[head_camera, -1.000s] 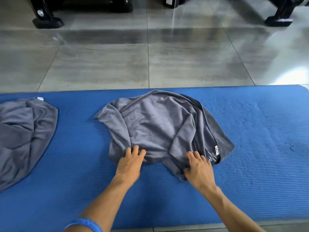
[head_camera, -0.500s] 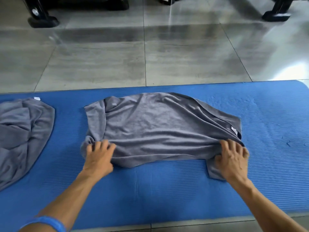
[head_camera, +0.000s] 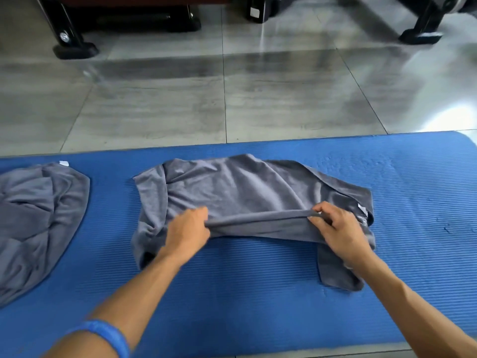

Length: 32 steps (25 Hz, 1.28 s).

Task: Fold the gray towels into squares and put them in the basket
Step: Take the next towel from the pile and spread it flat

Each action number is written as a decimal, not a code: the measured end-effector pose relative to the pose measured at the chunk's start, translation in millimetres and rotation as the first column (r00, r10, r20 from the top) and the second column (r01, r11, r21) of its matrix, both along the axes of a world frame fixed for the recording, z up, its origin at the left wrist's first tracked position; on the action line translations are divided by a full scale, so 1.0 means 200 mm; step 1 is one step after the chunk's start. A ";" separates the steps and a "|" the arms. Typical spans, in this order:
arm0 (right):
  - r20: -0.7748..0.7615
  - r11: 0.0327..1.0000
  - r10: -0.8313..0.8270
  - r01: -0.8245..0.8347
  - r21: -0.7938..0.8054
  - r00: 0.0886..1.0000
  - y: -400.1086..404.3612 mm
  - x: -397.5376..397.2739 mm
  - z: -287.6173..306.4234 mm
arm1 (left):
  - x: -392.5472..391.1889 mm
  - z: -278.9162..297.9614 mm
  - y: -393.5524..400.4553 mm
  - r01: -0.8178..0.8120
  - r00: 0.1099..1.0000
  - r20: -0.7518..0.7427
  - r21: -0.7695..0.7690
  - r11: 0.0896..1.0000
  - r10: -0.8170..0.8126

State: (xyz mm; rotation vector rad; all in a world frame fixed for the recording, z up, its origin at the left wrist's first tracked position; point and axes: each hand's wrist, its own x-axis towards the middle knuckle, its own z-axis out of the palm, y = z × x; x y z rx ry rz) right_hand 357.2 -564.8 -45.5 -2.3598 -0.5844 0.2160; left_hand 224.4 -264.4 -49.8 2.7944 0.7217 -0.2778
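A gray towel (head_camera: pixel 240 192) lies spread and wrinkled in the middle of the blue mat (head_camera: pixel 413 202). My left hand (head_camera: pixel 187 231) pinches its near edge on the left side. My right hand (head_camera: pixel 338 228) pinches the same edge further right, and the edge is pulled taut and lifted between the two hands. A flap of the towel hangs down under my right wrist. A second gray towel (head_camera: pixel 36 218) lies crumpled at the mat's left end. No basket is in view.
Beyond the mat's far edge is a glossy gray tiled floor (head_camera: pixel 232 104). Black furniture feet (head_camera: pixel 74 50) stand at the back left, and another black foot (head_camera: pixel 420 37) at the back right. A blue wristband (head_camera: pixel 103 334) sits on my left wrist.
The towel was bunched, then pulled out wide. Both hands have since moved inward along the near edge, gripped it and raised it off the mat.
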 end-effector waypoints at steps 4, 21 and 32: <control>0.104 0.970 0.056 -0.030 -0.243 0.993 0.01 0.12 0.11 | 0.17 0.42 0.43 -0.041 0.999 0.035 0.163 0.986 0.035; -0.726 0.976 -0.211 0.182 -0.120 0.654 -0.18 0.24 0.35 | 0.00 0.76 0.71 0.023 0.956 -0.220 -0.598 0.801 -0.192; -0.694 0.829 -0.418 0.558 -0.028 0.586 0.00 0.40 0.38 | 0.16 0.62 0.83 -0.032 0.990 -0.141 -0.169 0.985 0.008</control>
